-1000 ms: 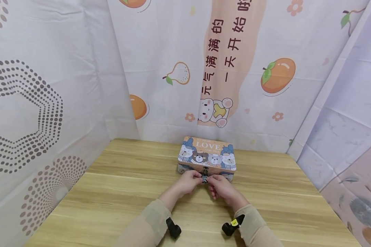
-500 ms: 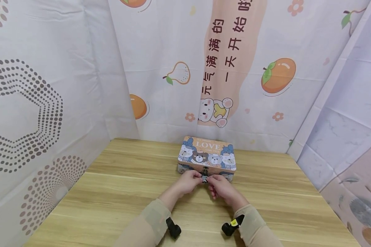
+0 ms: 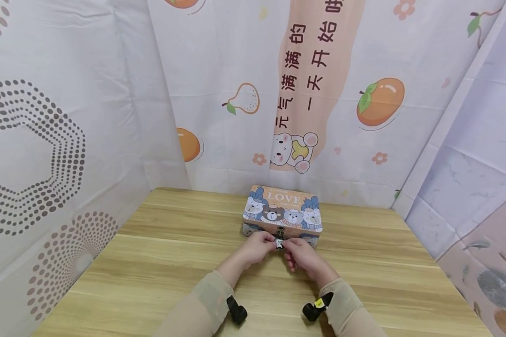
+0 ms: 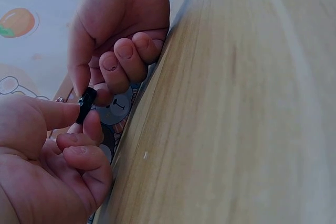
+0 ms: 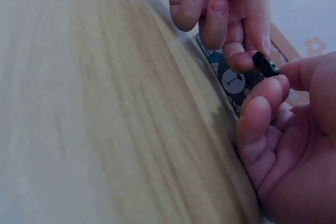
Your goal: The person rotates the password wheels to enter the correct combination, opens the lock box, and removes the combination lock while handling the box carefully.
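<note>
A rectangular tin box point(image 3: 283, 216) stands at the back of the table, its lid down and printed with bears and the word LOVE. At the clasp point(image 3: 280, 231) on its front is a small black padlock point(image 3: 279, 244). My left hand point(image 3: 256, 247) pinches the padlock's left side between thumb and index finger. From the right, my right hand point(image 3: 304, 257) pinches the other side with thumb and forefinger, its other fingers curled. Both wrist views show the dark padlock body point(image 4: 86, 106) between the two hands' fingertips. The fingers partly cover it.
The wood-grain table point(image 3: 164, 262) extends to both sides and in front of the box. A printed curtain point(image 3: 227, 56) hangs behind the table. More patterned sheets stand along the left and right.
Both hands stay at the padlock with almost no movement. The padlock's visible face looks brighter now, as if slightly turned. The head view has shifted a little.
</note>
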Demonstrator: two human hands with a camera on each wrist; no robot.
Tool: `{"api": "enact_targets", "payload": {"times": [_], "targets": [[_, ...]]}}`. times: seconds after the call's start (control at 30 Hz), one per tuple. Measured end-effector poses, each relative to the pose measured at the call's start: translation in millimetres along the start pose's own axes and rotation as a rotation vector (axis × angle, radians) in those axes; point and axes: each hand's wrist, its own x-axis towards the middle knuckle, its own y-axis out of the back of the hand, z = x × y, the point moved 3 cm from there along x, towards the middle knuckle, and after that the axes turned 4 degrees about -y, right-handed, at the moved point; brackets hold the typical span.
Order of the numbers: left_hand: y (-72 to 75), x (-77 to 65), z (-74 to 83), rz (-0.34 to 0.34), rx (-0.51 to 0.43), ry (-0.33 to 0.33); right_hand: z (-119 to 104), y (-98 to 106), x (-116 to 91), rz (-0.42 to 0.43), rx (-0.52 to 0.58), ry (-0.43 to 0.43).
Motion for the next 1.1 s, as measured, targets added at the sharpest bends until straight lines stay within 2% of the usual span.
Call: {"api": "enact_targets", "payload": {"times": [0.6,0.9,1.1], "targets": [[1.6,1.1,1.6,-0.002,0.041,-0.026,-7.0,11.2,-3.3,0.035,0.094,-0.056],[1.0,4.3,-1.9,0.004,0.049,-0.052,-9.0,19.2,-6.1,0.064,0.080,-0.072],[0.7,3.5,-1.3,0.000,0.033,-0.031,-9.6,19.5,-7.2,0.041,0.069,-0.053]]}}
